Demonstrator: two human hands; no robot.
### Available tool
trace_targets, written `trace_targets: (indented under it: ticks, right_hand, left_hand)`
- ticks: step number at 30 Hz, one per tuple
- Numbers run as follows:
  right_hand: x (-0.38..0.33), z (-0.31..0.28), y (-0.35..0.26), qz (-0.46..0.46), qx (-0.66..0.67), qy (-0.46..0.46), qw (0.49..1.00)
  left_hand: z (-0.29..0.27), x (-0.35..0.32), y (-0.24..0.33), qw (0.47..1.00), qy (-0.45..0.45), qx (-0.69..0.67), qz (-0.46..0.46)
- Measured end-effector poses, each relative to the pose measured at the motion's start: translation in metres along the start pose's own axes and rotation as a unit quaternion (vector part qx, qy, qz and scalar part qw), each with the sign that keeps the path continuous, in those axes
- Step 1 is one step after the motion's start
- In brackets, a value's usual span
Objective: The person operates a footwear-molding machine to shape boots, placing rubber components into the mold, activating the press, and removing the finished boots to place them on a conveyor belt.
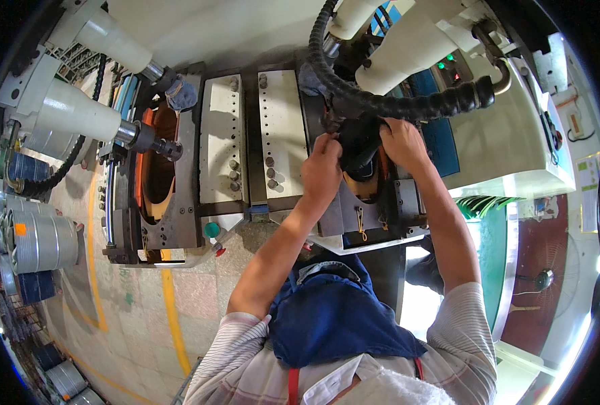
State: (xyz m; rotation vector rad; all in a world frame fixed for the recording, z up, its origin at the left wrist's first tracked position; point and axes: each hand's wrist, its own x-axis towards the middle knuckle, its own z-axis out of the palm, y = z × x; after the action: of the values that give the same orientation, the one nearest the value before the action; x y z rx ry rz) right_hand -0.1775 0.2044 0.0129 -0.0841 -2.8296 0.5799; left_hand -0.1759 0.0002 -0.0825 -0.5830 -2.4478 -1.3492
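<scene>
A black shoe upper [359,145] sits in the right-hand station of a moulding machine [283,135], just under a thick black corrugated hose [394,102]. My left hand [322,170] grips the shoe's left side with its fingers curled. On the shoe's right side, my right hand [402,142] is closed over the top edge. A tan inner part [362,187] shows below the shoe, between my hands. Both forearms reach up from my striped sleeves and blue apron [333,317].
An open mould with a brown cavity [157,169] stands at the left station, beside white cylinders [77,111]. A green knob [211,229] sits on the machine's front edge. Metal drums [40,239] line the left floor, near yellow floor lines [172,310]. A fan [543,278] lies at the right.
</scene>
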Motion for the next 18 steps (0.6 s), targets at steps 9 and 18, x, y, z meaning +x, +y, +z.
trace_targets:
  ticks: [9,18]
  right_hand:
    - [0.037,0.038,-0.004,-0.006,0.07,-0.148,0.987]
    - [-0.054,0.037,-0.103,-0.083,0.088,0.2,0.972]
  left_hand:
    - [-0.004,0.014,-0.037,0.995,-0.092,0.032,-0.033]
    - [-0.023,0.093,-0.107,0.987,-0.13,-0.095,-0.012]
